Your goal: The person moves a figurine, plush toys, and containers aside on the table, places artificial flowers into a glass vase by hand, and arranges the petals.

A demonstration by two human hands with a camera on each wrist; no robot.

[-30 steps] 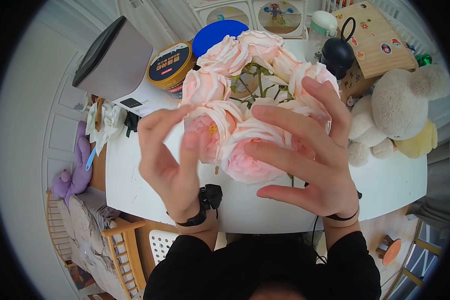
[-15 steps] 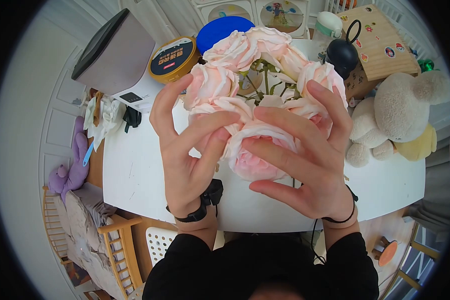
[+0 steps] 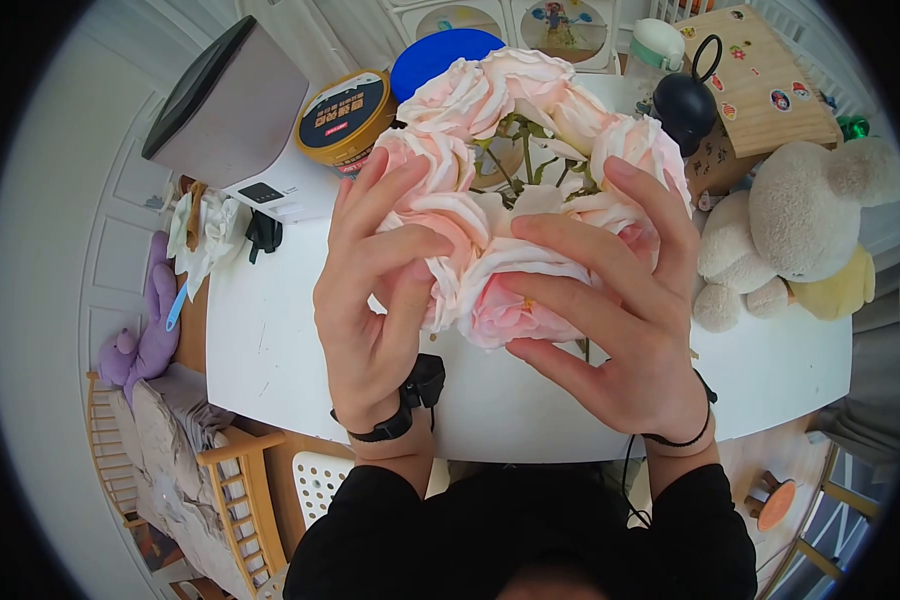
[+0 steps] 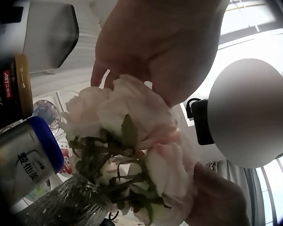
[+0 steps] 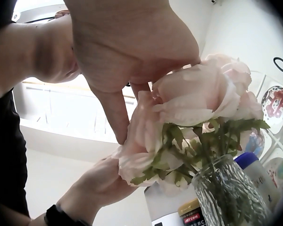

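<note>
A ring of pale pink roses (image 3: 540, 85) with green stems stands over the white table. My left hand (image 3: 365, 300) holds the front-left rose (image 3: 440, 225), thumb and index finger close together on its petals. Around the pinker front rose (image 3: 520, 312) curve the fingers of my right hand (image 3: 640, 330), its thumb at the lower edge. Stems run down into a ribbed clear glass vase (image 5: 226, 193) in the right wrist view; the left wrist view shows part of that vase (image 4: 66, 202). Petals hide some fingertips.
Behind the roses are a gold-and-black tub (image 3: 345, 120), a blue lid (image 3: 445, 60) and a grey-and-white appliance (image 3: 235, 110). To the right stand a black round object with a loop (image 3: 684, 108), a wooden box (image 3: 760, 80) and a plush toy (image 3: 795, 215).
My left hand has come rightward from beside the roses onto the front-left one. My right thumb has moved up to the front rose, which now tilts slightly differently.
</note>
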